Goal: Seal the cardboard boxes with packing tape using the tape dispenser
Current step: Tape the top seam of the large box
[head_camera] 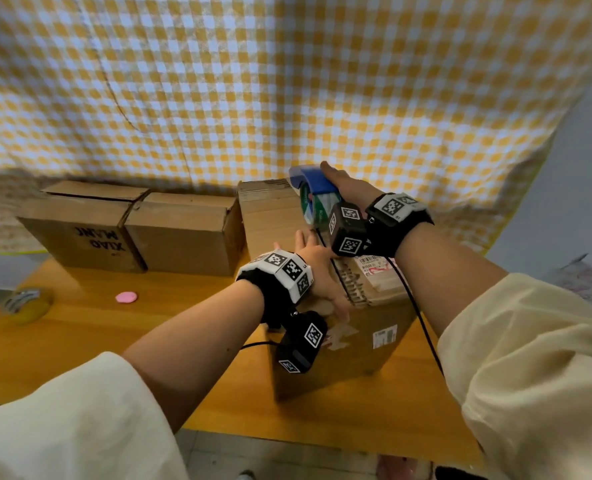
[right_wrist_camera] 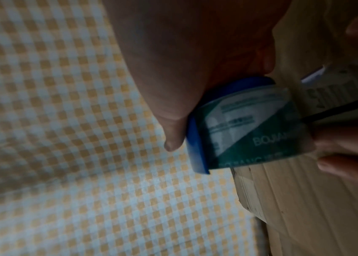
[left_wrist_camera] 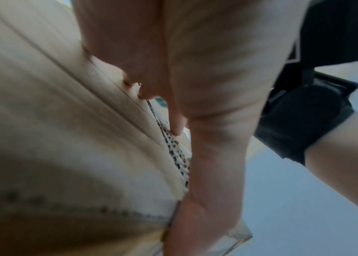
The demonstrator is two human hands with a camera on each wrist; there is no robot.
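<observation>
1. the tape dispenser [head_camera: 310, 188], blue, with a roll of green-printed tape on it, is seen just above the centre of the head view, held over the far end of the nearest cardboard box [head_camera: 339, 299].
2. the right hand [head_camera: 348, 185] is wrapped round the dispenser: in the right wrist view the thumb [right_wrist_camera: 173, 138] is curled against the blue side and other fingers are seen at the right edge of the frame, beside the roll.
3. whether the tape already touches the cardboard cannot be told; the roll is blurred.
4. the left hand [head_camera: 317, 271] is laid on top of the same box, in the centre of the head view, with fingers fairly straight and spread, pressing down; nothing is gripped by it.
5. in the left wrist view the fingers [left_wrist_camera: 178, 124] are seen pressed along the seam where the flaps meet.
6. this box stands in the lower centre of the head view on a yellow wooden table [head_camera: 80, 341]. two more boxes [head_camera: 132, 226] are seen at centre left, side by side against a checked cloth [head_camera: 287, 81].
7. a pink object [head_camera: 126, 297] and a blurred yellow item [head_camera: 28, 304] lie at lower left of the table.
8. likely risk: if the left hand's pressure is eased, the flaps may spring up and the tape may be laid crooked or wrinkled.
9. a further risk: the left fingers lie on the seam, so they could be taped over or nicked by the cutter if not moved aside.
10. the black cable [head_camera: 416, 306] trailing across the box could be caught under the tape.
</observation>
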